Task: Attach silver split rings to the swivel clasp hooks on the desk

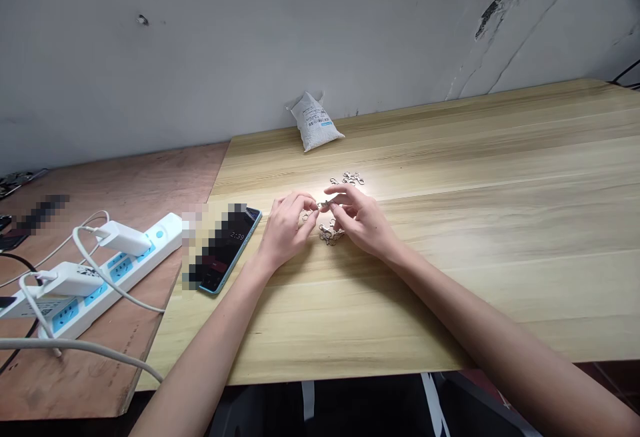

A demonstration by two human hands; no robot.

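Over the middle of the light wooden table, my left hand [289, 227] and my right hand [361, 218] meet with fingertips close together. Between them is a small silver swivel clasp [325, 204], pinched from both sides; its finer parts are partly covered by fingers. A metal ring [306, 216] shows by the left fingers. Just beyond the hands lies a loose group of silver swivel clasps [349, 178]. Nearer to me, below the right fingers, a second pile of silver clasps and rings [329, 233] is partly hidden by that hand.
A phone [227, 250] lies left of my left arm, partly pixelated. Farther left, a white power strip [125, 277] with plugged chargers and cables rests on a reddish board [150, 190]. A white plastic packet [315, 123] stands by the wall.
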